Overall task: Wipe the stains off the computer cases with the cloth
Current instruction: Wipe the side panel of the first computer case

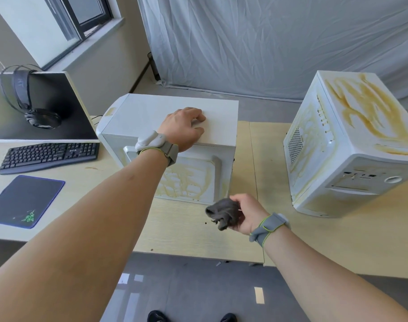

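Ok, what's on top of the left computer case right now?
Only the left hand rests on top of the left computer case, fingers loosely curled. Around it the panel looks clean. Whatever lies under the palm is hidden. The cloth is in the right hand, off the case.

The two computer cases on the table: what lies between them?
In the head view, only bare table lies between the left case and the stained right case. The right hand grips the cloth nearer the camera.
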Motion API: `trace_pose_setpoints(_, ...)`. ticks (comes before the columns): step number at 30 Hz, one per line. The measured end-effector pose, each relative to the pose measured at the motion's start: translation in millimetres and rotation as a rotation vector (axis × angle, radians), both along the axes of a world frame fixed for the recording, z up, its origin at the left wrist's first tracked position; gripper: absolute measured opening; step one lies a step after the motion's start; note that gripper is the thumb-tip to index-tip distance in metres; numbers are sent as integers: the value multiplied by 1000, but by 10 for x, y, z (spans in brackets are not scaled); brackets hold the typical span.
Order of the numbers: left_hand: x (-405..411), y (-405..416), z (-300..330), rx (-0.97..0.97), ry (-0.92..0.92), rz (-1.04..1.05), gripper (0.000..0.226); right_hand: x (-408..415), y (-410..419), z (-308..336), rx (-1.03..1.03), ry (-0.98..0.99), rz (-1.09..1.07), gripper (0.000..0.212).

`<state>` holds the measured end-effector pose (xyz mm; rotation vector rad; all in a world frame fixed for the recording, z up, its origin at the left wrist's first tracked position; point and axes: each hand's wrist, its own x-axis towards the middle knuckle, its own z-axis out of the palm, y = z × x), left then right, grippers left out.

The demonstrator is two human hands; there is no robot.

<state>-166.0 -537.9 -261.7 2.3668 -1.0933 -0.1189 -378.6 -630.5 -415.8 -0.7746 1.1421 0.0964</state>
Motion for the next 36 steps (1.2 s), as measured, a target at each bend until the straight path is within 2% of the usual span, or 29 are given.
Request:
trace_pose_setpoints(3,-3,-1,11,14,-17,-7,34,128,2,-165,10,-74,-57,12)
trace_pose_setpoints(6,-8,0,9,16,-23,-14,34,287,-98,-92,28,-200,-217,12)
trace_pose_setpoints(8,-16,-4,13,20,-27,-18,34,310,-196,70,51,-251,-291,15)
trace_pose_setpoints(12,-25,-16,11,23,-40,-14,35,184,-383,607,46,-412,-279,17)
trace_pose_setpoints(15,-21,-10,17,24,-32,-12,34,109,-545,1054,-48,-534,-245,17)
trace_pose_setpoints(17,-21,-15,23,14,-26,-9,34,61,-618,1151,-196,-436,-185,15)
trace_pose_setpoints(19,-28,-22,18,6,-27,-6,34,-7,-572,1049,-221,-298,-78,13)
trace_pose_setpoints(22,-21,-13,1,16,-42,1,34,-89,-299,669,-76,-164,80,26)
trace_pose_setpoints(26,-3,-8,-12,25,-49,0,34,-6,-9,-13,45,-21,-50,21)
trace_pose_setpoints(30,5,0,-15,27,-64,-7,34,303,75,-190,119,-110,-225,16)
trace_pose_setpoints(36,-2,-4,-34,32,-86,-20,34,413,-126,351,154,-260,-334,22)
